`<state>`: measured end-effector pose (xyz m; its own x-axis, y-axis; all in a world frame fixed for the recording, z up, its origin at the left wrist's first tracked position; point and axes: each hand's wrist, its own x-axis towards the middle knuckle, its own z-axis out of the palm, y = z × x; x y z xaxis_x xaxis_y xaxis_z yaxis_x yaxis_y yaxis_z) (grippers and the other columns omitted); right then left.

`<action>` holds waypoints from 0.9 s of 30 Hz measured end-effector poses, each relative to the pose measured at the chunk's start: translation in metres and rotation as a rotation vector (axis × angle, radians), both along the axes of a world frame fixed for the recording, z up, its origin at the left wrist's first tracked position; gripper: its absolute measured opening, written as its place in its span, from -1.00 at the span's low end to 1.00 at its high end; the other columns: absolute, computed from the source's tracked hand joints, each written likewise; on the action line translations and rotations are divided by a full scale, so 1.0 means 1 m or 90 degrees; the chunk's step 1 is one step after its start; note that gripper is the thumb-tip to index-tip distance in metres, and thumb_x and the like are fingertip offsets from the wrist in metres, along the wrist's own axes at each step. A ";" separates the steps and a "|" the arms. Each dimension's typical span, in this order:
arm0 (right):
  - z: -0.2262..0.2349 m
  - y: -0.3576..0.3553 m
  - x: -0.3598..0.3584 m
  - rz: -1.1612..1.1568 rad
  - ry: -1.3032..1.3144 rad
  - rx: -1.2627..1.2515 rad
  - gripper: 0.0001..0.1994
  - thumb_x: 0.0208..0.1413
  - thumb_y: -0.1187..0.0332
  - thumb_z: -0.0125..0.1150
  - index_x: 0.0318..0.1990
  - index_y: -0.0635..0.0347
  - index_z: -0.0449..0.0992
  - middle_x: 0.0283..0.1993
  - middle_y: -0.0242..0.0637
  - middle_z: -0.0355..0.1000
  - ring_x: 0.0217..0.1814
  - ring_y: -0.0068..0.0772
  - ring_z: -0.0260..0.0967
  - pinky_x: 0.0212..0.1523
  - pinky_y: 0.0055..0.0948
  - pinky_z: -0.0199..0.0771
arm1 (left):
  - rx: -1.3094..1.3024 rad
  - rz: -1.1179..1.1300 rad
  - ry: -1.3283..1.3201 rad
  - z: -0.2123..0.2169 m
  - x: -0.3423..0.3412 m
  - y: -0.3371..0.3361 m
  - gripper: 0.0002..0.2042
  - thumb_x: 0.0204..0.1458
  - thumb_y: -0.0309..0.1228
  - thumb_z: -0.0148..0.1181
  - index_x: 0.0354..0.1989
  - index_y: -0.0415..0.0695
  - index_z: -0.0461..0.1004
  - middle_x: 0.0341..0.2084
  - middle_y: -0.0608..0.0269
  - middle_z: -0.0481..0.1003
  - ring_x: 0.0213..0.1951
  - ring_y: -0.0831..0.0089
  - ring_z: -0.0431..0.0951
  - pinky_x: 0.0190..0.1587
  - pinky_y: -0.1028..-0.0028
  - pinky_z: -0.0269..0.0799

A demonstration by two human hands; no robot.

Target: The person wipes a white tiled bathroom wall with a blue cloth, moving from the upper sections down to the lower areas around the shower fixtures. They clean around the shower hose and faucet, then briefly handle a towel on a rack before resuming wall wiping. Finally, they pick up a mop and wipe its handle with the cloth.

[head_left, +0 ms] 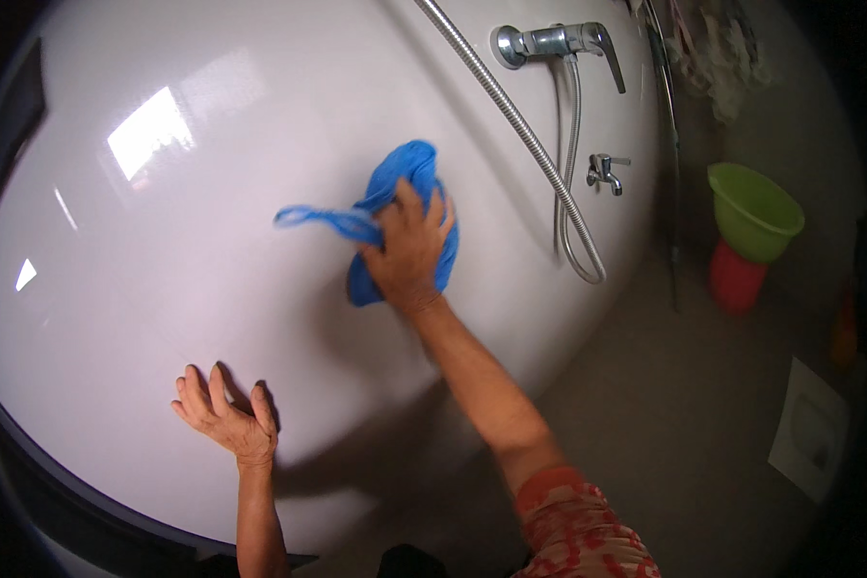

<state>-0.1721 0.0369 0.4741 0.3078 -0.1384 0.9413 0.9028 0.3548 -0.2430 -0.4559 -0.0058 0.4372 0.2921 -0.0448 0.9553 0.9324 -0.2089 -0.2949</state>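
Observation:
A bunched blue cloth (366, 287) lies against the glossy white wall (222, 279), with my right hand (409, 246) pressing on it. My fingers curl over its folds, and a looped end of the cloth sticks out to the left, slightly blurred. Lower down and to the left, my left hand (226, 419) rests on the same wall. Its fingers are spread and it holds nothing.
A metal shower hose (511, 111) hangs right of the cloth, below a chrome mixer tap (559, 40). A small chrome tap (604, 173) juts from the wall. Farther right are a green basin (753, 214) on a red bucket (737, 277) and a white squat toilet (811, 429).

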 end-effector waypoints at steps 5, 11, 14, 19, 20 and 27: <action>-0.003 0.016 0.069 0.014 0.178 -0.016 -0.72 -0.17 0.30 0.19 -0.24 0.14 0.41 0.07 -0.22 0.24 0.11 0.12 0.08 0.16 0.08 -0.07 | -0.005 0.042 0.017 0.002 -0.006 -0.003 -0.48 0.08 -0.07 -0.04 0.16 -0.09 0.16 0.22 0.00 0.03 0.27 0.06 -0.07 0.25 -0.02 -0.32; -0.040 0.027 0.121 0.014 0.310 -0.012 -0.61 -0.05 0.21 0.11 -0.06 0.17 0.35 0.12 -0.18 0.20 0.13 0.12 0.04 0.18 0.04 -0.10 | 0.004 0.064 0.021 0.000 -0.008 -0.004 -0.47 0.07 -0.04 -0.02 0.12 -0.12 0.22 0.20 -0.01 0.04 0.26 0.06 -0.03 0.25 0.00 -0.27; -0.062 0.028 0.125 -0.003 0.460 -0.081 -0.44 0.03 0.11 0.00 0.14 0.26 0.18 0.21 -0.14 0.13 0.19 0.04 0.00 0.21 -0.12 -0.09 | 0.007 0.062 0.018 0.001 -0.008 -0.003 -0.47 0.06 -0.03 -0.02 0.12 -0.11 0.22 0.20 -0.01 0.04 0.26 0.06 -0.04 0.25 -0.01 -0.27; -0.068 0.023 0.105 0.126 0.618 -0.111 -0.45 0.14 0.03 -0.18 0.19 0.19 0.16 0.31 -0.25 0.04 0.27 0.07 -0.12 0.24 0.12 -0.32 | 0.001 0.053 0.008 -0.002 -0.009 0.001 -0.47 0.05 0.00 -0.02 0.11 -0.08 0.24 0.21 0.01 0.04 0.27 0.09 -0.07 0.25 -0.01 -0.29; -0.064 0.019 0.095 0.150 0.622 -0.108 -0.46 0.15 0.05 -0.18 0.19 0.19 0.17 0.29 -0.26 0.06 0.27 0.05 -0.12 0.24 0.11 -0.33 | -0.003 0.053 0.005 -0.001 -0.009 0.001 -0.47 0.05 0.01 -0.02 0.11 -0.08 0.24 0.21 0.01 0.04 0.27 0.09 -0.07 0.25 -0.01 -0.30; -0.067 -0.002 0.016 0.296 0.477 0.002 -0.65 0.16 0.16 -0.16 -0.15 0.25 0.42 0.27 -0.26 0.07 0.30 -0.01 -0.19 0.26 -0.03 -0.46 | -0.007 0.037 -0.003 -0.003 -0.011 -0.002 -0.49 0.05 0.00 -0.01 0.09 -0.05 0.28 0.21 0.03 0.06 0.26 0.10 -0.06 0.25 0.00 -0.29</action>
<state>-0.1562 0.0352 0.4074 0.8700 0.1517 0.4692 0.2709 0.6480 -0.7118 -0.4664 -0.0076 0.4340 0.2888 -0.0169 0.9572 0.9446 -0.1580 -0.2877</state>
